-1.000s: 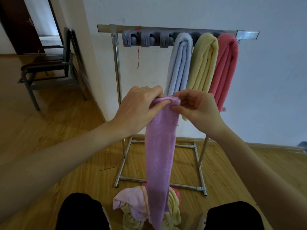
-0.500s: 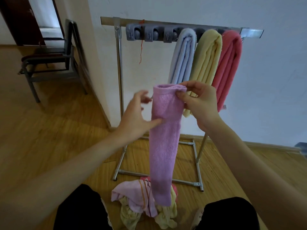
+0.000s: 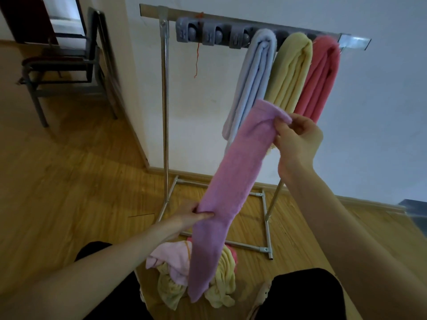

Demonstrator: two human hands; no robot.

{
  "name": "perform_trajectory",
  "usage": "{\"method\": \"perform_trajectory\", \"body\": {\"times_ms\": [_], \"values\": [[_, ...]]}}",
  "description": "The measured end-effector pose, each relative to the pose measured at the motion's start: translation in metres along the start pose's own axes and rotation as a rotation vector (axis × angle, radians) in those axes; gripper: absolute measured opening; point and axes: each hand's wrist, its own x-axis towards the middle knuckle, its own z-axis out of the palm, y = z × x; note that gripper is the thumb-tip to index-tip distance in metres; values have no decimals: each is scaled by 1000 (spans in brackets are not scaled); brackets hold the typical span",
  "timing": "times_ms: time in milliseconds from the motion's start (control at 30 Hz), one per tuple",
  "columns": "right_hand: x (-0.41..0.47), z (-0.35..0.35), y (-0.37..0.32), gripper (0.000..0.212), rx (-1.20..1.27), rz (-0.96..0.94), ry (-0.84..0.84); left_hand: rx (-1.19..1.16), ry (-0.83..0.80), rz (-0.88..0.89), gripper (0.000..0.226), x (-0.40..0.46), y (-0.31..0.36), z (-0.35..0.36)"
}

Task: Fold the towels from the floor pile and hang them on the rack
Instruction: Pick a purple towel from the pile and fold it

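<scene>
A purple towel (image 3: 231,181), folded into a long narrow strip, hangs slantwise in front of me. My right hand (image 3: 295,139) pinches its top end, near the hanging towels. Lower down, my left hand (image 3: 191,215) grips the strip about halfway along its length. The metal rack (image 3: 165,93) stands against the wall with a blue towel (image 3: 251,82), a yellow towel (image 3: 291,70) and a pink-red towel (image 3: 321,77) hung over its bar. The floor pile (image 3: 175,269) of pale pink and yellow towels lies under the strip, between my knees.
Grey clip holders (image 3: 210,35) sit on the left part of the rack bar with nothing hung under them. A dark metal chair (image 3: 62,65) stands at the back left beside a doorway. The floor is wood. My dark-clad knees (image 3: 305,294) frame the pile.
My left hand has let go of the towel's top and slid down to grip it at mid-length. The right hand has lifted the top end up and to the right.
</scene>
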Motion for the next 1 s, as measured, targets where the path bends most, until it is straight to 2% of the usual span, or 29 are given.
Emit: {"method": "perform_trajectory", "body": {"times_ms": [67,167,267,400,433,500,533,567,667,733,833,867,1000], "values": [[7,-15,20,24,-103,37,45,15,-15,12,38,0,3,-9],[1,-41,54,24,-248,168,4,21,-26,83,17,-5,17,-24],[-22,-64,96,29,-417,288,-117,-24,-32,172,28,-6,36,-39],[-49,-75,135,25,-614,463,-324,-69,-133,250,34,-15,73,-52],[-54,-74,138,27,-715,441,-399,-57,-181,273,35,-19,85,-55],[-58,-70,136,36,-889,187,-496,15,-297,311,31,-26,106,-60],[-58,-66,132,36,-836,70,-535,70,-350,316,25,-30,116,-61],[-59,-60,123,34,-671,51,-584,121,-393,313,17,-33,123,-61],[-58,-42,92,36,-121,313,-795,178,-447,316,13,-39,137,-62],[-56,-35,80,50,52,409,-941,188,-451,332,19,-41,142,-62],[-53,-32,68,76,51,492,-1091,214,-426,341,14,-43,146,-68],[-51,-33,67,73,10,483,-1112,223,-415,342,13,-43,146,-72],[-41,-35,51,30,-49,388,-1096,253,-337,357,13,-41,141,-79]]}}
